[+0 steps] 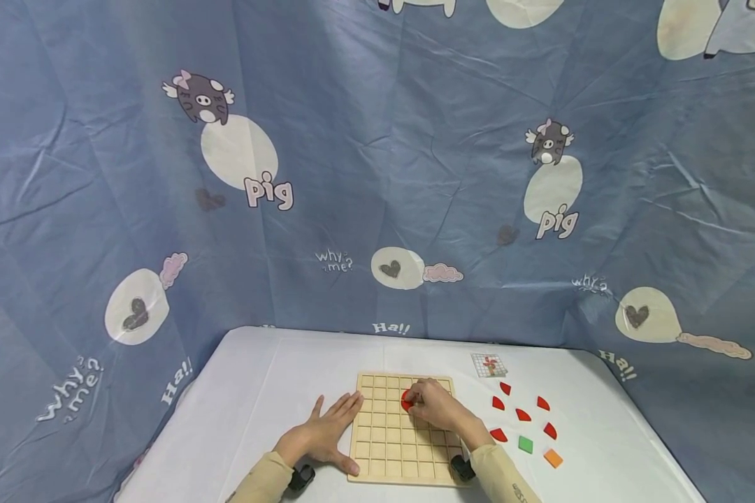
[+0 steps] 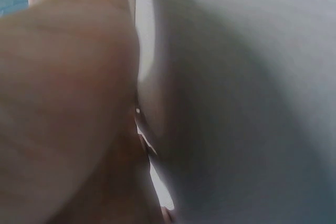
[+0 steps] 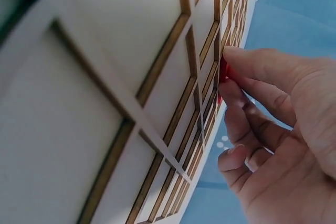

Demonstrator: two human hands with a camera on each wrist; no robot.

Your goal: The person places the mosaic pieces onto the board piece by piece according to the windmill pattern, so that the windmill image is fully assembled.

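Observation:
A wooden grid board [image 1: 378,450] with square cells lies on the white table. My right hand [image 1: 437,406] is over its upper middle, pinching a red piece [image 3: 223,71] between thumb and fingers at the grid. Some red [image 1: 405,399] shows beside the fingertips in the head view; the fingers hide the rest. My left hand [image 1: 324,434] rests with spread, straight fingers along the board's left edge, its fingertips and thumb touching the rim. The left wrist view shows mostly the blurred palm side of that hand [image 2: 63,87] and white cloth.
Right of the board lie several red quarter-round pieces [image 1: 523,415], a green square [image 1: 526,444] and an orange square [image 1: 553,458]. A small card with a grid picture [image 1: 489,365] lies behind them. A blue printed curtain [image 1: 352,175] hangs around the white table [image 1: 277,377].

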